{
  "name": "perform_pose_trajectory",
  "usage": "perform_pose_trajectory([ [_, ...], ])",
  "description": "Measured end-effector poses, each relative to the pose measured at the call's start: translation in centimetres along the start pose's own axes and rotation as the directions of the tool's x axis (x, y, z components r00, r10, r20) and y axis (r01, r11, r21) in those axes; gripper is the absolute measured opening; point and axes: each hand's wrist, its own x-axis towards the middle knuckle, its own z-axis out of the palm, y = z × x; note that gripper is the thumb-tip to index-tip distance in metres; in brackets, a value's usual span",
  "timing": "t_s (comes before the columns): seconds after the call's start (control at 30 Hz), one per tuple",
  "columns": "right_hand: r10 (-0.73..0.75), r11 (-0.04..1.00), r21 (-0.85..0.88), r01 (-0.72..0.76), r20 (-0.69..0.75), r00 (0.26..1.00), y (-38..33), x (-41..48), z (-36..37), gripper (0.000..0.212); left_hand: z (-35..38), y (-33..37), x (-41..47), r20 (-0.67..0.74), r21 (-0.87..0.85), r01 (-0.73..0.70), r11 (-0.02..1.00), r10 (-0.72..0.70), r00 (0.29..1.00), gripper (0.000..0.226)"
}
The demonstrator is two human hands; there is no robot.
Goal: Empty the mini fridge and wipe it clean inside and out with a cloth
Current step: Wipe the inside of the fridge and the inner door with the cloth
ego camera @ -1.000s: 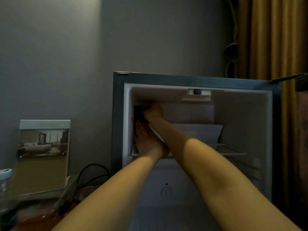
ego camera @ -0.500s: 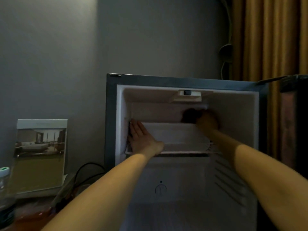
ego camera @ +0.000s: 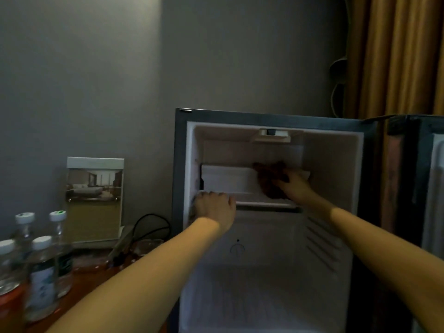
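Note:
The mini fridge (ego camera: 269, 116) stands open, its white inside bare of items. A white shelf tray (ego camera: 228, 180) sits in the upper part. My right hand (ego camera: 294, 186) holds a dark brown cloth (ego camera: 270, 180) against the right end of that tray. My left hand (ego camera: 213, 207) grips the shelf's front left edge, fingers curled over it. The fridge door (ego camera: 430, 188) hangs open at the far right.
Several water bottles (ego camera: 42, 272) stand on the wooden table at the lower left, beside a red can (ego camera: 9, 306). A standing photo card (ego camera: 95, 200) and a black cable (ego camera: 149, 224) lie left of the fridge. Brown curtains (ego camera: 396, 56) hang behind.
My right hand with the cloth moved from the upper left corner across to the right end of the tray. My left hand slid forward off the shelf onto its front edge.

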Motion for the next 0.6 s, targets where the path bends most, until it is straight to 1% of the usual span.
perform_pose_trajectory([
  [0.07, -0.02, 1.0, -0.006, 0.022, 0.184, 0.983, -1.5, -0.7, 1.0, 0.024, 0.0, -1.0, -1.3, -0.012, -0.029, 0.009, 1.0, -0.009, 1.0, 0.044],
  [0.1, -0.021, 0.999, 0.031, 0.014, 0.257, 0.966, -2.7, -1.0, 1.6, 0.022, 0.0, -1.4, -1.9, -0.007, -0.048, 0.008, 0.999, -0.008, 1.0, 0.046],
  [0.17, -0.06, 0.997, 0.065, 0.038, 0.38, 0.923, -5.7, -1.4, 2.8, 0.025, 0.1, -2.0, -2.7, 0.032, -0.03, -0.046, 0.999, 0.047, 0.998, 0.068],
  [0.2, -0.084, 0.996, 0.062, 0.064, 0.413, 0.907, -7.2, -1.5, 3.6, 0.029, 0.1, -2.3, -3.0, 0.048, -0.005, -0.068, 0.998, 0.068, 0.997, 0.077],
  [0.27, -0.147, 0.989, 0.055, 0.137, 0.479, 0.865, -9.5, -1.5, 5.1, 0.035, 0.1, -2.6, -3.5, 0.059, 0.06, -0.081, 0.995, 0.077, 0.995, 0.082],
  [0.33, -0.121, 0.988, -0.017, 0.151, 0.518, 0.847, -10.7, -1.3, 6.0, 0.044, -0.1, -2.6, -4.1, 0.057, 0.093, -0.099, 0.991, 0.094, 0.994, 0.079],
  [0.43, -0.03, 0.991, -0.096, 0.09, 0.506, 0.862, -10.7, -1.3, 5.7, 0.049, -0.3, -2.6, -4.9, -0.048, 0.043, -0.103, 0.994, 0.105, 0.993, 0.069],
  [0.5, -0.022, 0.984, -0.145, 0.107, 0.492, 0.871, -10.8, -1.8, 4.6, 0.049, -0.5, -2.7, -5.4, -0.026, 0.052, -0.115, 0.992, 0.117, 0.993, 0.07],
  [0.53, -0.027, 0.983, -0.146, 0.112, 0.486, 0.874, -11.0, -2.2, 3.9, 0.049, -0.3, -2.9, -5.5, -0.003, 0.071, -0.134, 0.988, 0.134, 0.991, 0.072],
  [0.6, -0.026, 0.996, -0.063, 0.059, 0.437, 0.899, -11.7, -3.0, 2.4, 0.045, -0.3, -3.4, -5.9, -0.01, 0.076, -0.188, 0.979, 0.189, 0.982, 0.073],
])
